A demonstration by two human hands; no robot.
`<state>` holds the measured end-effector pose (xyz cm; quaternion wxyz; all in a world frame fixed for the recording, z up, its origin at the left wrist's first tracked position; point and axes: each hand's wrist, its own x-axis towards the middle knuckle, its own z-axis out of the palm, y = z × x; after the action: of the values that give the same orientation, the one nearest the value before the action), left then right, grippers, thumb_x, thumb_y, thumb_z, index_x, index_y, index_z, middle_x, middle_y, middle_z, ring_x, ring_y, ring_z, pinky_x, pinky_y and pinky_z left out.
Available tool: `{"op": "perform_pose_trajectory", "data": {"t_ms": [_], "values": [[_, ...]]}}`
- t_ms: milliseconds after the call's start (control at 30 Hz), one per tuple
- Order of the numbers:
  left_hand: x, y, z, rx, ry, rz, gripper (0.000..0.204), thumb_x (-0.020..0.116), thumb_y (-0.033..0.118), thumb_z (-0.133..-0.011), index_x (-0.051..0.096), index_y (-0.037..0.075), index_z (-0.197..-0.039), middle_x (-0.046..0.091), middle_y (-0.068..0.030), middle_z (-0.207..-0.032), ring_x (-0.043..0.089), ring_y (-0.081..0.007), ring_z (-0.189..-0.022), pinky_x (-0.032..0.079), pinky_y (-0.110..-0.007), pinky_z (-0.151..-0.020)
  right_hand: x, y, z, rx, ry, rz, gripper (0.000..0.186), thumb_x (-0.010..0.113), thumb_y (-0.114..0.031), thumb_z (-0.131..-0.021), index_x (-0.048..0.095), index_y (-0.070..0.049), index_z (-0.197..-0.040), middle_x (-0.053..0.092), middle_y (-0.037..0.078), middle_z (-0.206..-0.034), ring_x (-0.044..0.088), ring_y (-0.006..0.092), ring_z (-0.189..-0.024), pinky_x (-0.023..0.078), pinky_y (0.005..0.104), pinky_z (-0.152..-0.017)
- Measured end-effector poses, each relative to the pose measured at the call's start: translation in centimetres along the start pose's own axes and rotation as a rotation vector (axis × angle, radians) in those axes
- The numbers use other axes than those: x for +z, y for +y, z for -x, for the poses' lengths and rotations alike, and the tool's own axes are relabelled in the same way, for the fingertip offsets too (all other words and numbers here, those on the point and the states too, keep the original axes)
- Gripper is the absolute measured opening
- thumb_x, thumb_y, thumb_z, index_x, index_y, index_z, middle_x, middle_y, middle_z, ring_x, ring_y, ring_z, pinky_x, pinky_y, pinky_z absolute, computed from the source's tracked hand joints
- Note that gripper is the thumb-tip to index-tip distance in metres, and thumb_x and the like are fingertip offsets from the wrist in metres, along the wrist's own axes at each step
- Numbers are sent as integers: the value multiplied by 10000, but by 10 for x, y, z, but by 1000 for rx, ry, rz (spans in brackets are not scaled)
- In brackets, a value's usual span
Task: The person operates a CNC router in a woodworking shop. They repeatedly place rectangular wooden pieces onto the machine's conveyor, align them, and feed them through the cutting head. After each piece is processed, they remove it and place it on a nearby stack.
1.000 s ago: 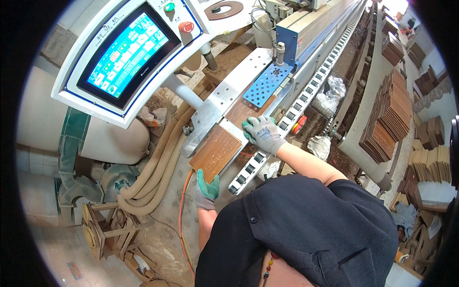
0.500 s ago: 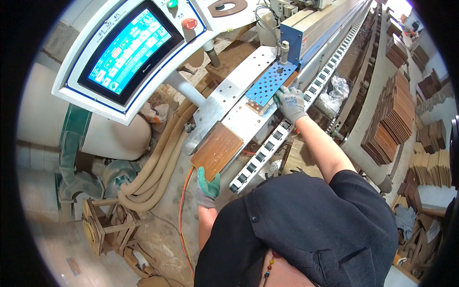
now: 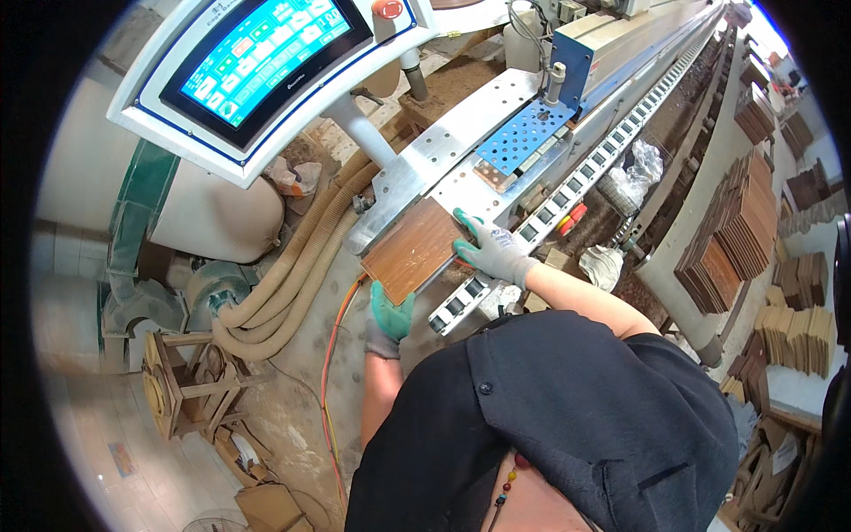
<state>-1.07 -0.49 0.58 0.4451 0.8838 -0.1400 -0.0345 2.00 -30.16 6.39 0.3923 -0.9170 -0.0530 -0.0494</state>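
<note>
A brown wood-grain board (image 3: 409, 250) lies on the near end of a metal machine table (image 3: 501, 99). My left hand (image 3: 390, 316), in a green-and-grey work glove, grips the board's near edge with the thumb on top. My right hand (image 3: 493, 248), gloved alike, rests against the board's right edge with its fingers spread apart. A blue perforated plate (image 3: 525, 137) sits further along the table, beyond the board. Beside my right hand runs a chain conveyor track (image 3: 567, 197).
A control panel with a lit screen (image 3: 266, 64) overhangs at upper left. Ribbed hoses (image 3: 266, 330) and an orange cable (image 3: 330, 363) lie left of the table. At right stand stacked brown boards (image 3: 740, 222) on a long bench. Clear plastic wrap (image 3: 640, 177) lies beyond the track.
My right hand has come back from beside the blue plate to the board's right edge. My left hand stays on the board's near edge. The view has shifted slightly.
</note>
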Motion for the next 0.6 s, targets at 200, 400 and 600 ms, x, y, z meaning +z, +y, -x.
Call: {"op": "perform_pose_trajectory", "data": {"t_ms": [200, 400, 600], "values": [[11, -23, 0, 22, 84, 275, 543, 694, 96, -933, 421, -38, -1383, 616, -138, -1295, 600, -227, -1207, 468, -333, -1033, 17, 18, -19, 490, -123, -961, 534, 655, -4, -897, 563, -85, -1417, 658, 20, -988, 636, 86, -743, 537, 239, -666], [10, -22, 2, 156, 161, 39, 432, 685, 124, -937, 494, -44, -1285, 622, -167, -1260, 627, -248, -1136, 501, -360, -971, -30, 64, -33, 516, 132, -1048, 398, 624, -15, -937, 609, -25, -1335, 640, 16, -844, 595, 109, -608, 509, 259, -534], [8, -17, 0, 169, 192, -84, 431, 701, 127, -924, 505, -54, -1263, 644, -171, -1195, 648, -277, -1089, 512, -358, -946, -71, 131, -71, 484, 383, -942, 423, 584, 11, -935, 600, -27, -1356, 648, -10, -895, 554, 79, -611, 472, 235, -558]]}}
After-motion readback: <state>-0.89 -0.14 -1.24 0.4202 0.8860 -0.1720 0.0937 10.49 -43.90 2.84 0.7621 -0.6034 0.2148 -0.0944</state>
